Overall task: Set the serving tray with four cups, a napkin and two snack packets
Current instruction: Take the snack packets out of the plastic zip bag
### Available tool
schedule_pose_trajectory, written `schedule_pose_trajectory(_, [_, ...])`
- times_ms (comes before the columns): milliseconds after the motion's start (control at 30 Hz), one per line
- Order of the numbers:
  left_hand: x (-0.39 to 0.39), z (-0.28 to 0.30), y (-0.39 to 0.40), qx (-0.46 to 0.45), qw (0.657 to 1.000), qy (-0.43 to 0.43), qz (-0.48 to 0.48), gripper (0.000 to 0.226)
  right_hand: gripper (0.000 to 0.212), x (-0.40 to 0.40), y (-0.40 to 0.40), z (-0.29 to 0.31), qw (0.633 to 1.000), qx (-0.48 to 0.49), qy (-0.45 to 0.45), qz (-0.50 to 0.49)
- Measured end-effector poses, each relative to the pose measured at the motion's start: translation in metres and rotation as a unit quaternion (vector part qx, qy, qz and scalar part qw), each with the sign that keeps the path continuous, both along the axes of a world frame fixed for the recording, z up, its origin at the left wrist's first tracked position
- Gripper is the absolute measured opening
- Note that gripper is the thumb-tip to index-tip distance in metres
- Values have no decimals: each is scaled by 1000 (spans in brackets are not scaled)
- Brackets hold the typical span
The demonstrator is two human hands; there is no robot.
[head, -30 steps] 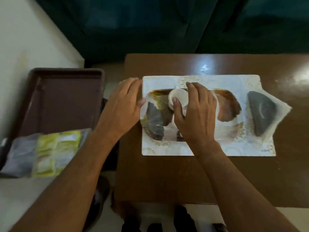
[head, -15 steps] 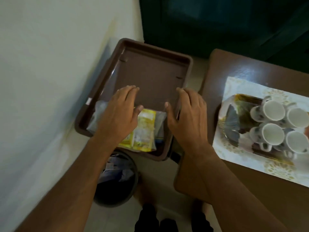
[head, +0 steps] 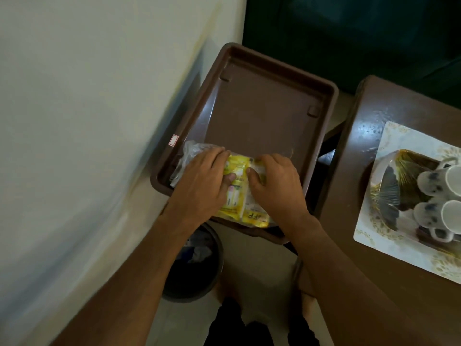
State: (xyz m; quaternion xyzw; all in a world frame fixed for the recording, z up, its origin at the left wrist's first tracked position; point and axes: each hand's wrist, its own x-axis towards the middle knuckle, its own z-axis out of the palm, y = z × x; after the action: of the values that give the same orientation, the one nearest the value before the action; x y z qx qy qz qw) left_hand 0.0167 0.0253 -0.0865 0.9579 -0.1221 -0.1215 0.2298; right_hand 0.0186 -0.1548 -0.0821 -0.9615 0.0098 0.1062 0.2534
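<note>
Left hand (head: 204, 178) and right hand (head: 274, 181), fingers curled, press flat on the yellow snack packets (head: 237, 193) at the near end of a brown bin (head: 262, 106); firm grasp cannot be told. Cups (head: 446, 196) stand on the serving tray (head: 389, 176), on the tabletop (head: 369, 106) to the right.

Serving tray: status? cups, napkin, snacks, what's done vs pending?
Done: cups stand on the serving tray on the table; the frame edge cuts them, so a full count of four can't be confirmed. In hand: the left hand and right hand are on the yellow snack packets in the brown bin, not lifted yet. Left: move the packets over. No napkin is visible in this frame.
</note>
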Motion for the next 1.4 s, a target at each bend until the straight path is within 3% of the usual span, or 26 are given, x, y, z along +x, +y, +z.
schedule_pose_trajectory(233, [-7,-10,5,-6,985,-19,-174,102,29,4,-2,-1,1000,3,7,-15])
schedule_pose_trajectory(433, [-3,-17,7,19,980,9,-197,139,29,7,-10,0,997,60,1,-48])
schedule_pose_trajectory(500, [-2,-19,7,32,978,4,-207,142,31,6,-13,0,995,72,-11,-62])
schedule_pose_trajectory(667, [2,-12,5,-6,981,-26,-194,116,29,1,-17,-3,991,84,-34,-103])
schedule_pose_trajectory(800, [15,2,1,-51,985,-7,-164,102,29,3,-17,1,969,161,-50,-179])
schedule_pose_trajectory(933, [34,17,-9,-63,989,35,-131,91,22,13,-19,10,910,299,-48,-282])
schedule_pose_trajectory(1033, [50,24,-15,-53,989,77,-112,84,33,20,-22,17,863,380,-62,-328])
schedule_pose_trajectory(1133, [66,35,-21,-91,985,133,-67,62,31,21,-23,21,831,422,-75,-354])
schedule_pose_trajectory(1267, [91,40,-21,-218,951,209,64,36,24,19,-20,16,843,394,-91,-353])
schedule_pose_trajectory(1400, [107,32,-12,-350,876,261,203,26,32,19,-11,7,901,292,-82,-311])
